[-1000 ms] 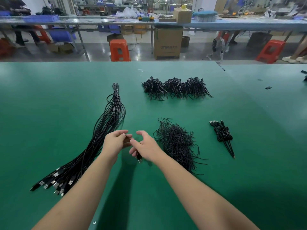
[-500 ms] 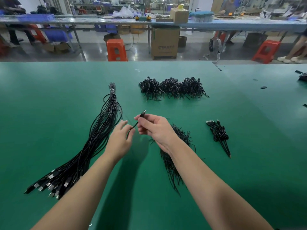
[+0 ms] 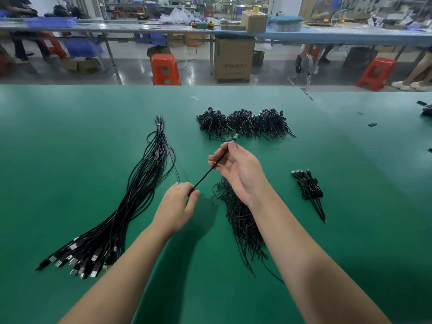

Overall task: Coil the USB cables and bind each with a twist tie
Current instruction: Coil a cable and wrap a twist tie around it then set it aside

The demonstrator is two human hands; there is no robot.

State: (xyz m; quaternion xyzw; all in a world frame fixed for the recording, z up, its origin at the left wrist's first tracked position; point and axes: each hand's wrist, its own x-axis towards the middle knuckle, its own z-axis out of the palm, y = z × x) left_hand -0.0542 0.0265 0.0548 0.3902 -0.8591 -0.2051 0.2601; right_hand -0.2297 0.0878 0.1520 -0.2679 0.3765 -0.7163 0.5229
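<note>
A single black USB cable (image 3: 207,175) runs taut between my hands above the green table (image 3: 70,136). My right hand (image 3: 236,169) pinches it near its plug end, palm turned up. My left hand (image 3: 178,203) pinches the same cable lower down. A long bundle of uncoiled black USB cables (image 3: 138,190) lies to the left, plugs toward me. A loose heap of black twist ties (image 3: 243,220) lies partly under my right forearm. A few coiled, bound cables (image 3: 309,188) rest at the right.
Three bunches of bound black cables (image 3: 243,123) sit in a row farther back on the table. Small dark bits (image 3: 372,124) lie at the far right. Beyond the table's far edge stand an orange stool (image 3: 164,69) and a cardboard box (image 3: 233,59).
My right hand has risen and moved away from me, drawing the cable out through my left hand's fingers. A second ago both hands were close together over the table.
</note>
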